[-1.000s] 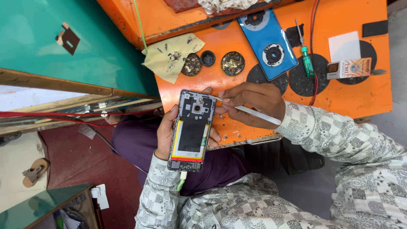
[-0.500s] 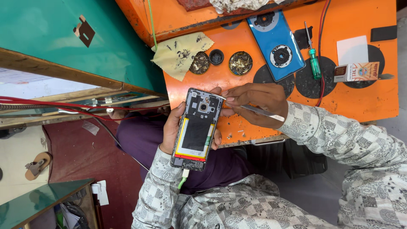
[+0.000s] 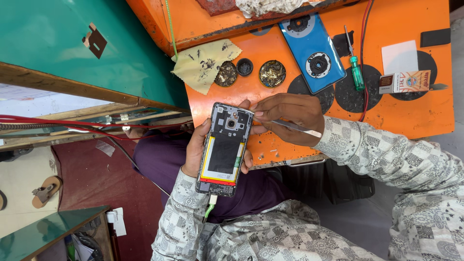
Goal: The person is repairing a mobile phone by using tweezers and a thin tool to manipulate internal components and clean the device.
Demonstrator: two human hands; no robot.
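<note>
Left hand [image 3: 195,147] grips an opened phone [image 3: 224,148] over the lap, just off the orange bench [image 3: 270,94] edge. Right hand [image 3: 290,116] pinches a thin metal tool [image 3: 295,127] beside the phone's top. A small red-and-cream carton [image 3: 404,81] lies near the bench's right edge, beside a blue back cover [image 3: 313,52].

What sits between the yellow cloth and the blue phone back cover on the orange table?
In the head view, three small round dishes sit between the yellow cloth and blue cover.

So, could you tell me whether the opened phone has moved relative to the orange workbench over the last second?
No: the opened phone, held in the left hand, keeps its top end just below the three round dishes on the orange workbench; only the camera shifted.
</note>
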